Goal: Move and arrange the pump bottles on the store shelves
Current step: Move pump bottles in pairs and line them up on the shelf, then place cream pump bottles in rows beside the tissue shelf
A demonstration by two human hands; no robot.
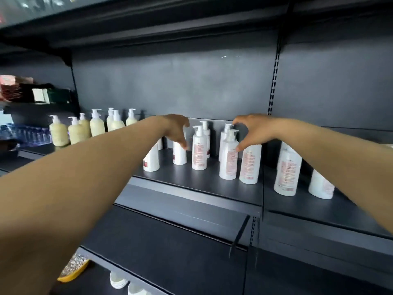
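Both hands, left hand (177, 129) and right hand (252, 129), hover fingers apart, gripping nothing, over white pump bottles (199, 149) standing unevenly on the shelf (212, 184); arranging appears unfinished.

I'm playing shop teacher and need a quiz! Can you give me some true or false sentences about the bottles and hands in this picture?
1. The bottles on the far left are yellowish. True.
2. All the white bottles lie on their sides. False: they stand upright on the shelf.
3. Both hands reach toward the white bottles. True: the left hand and the right hand are up among them.
4. The right hand is lifting a bottle high above the shelf. False: every bottle stands on the shelf.
5. The shelf is bright red. False: it is dark grey.
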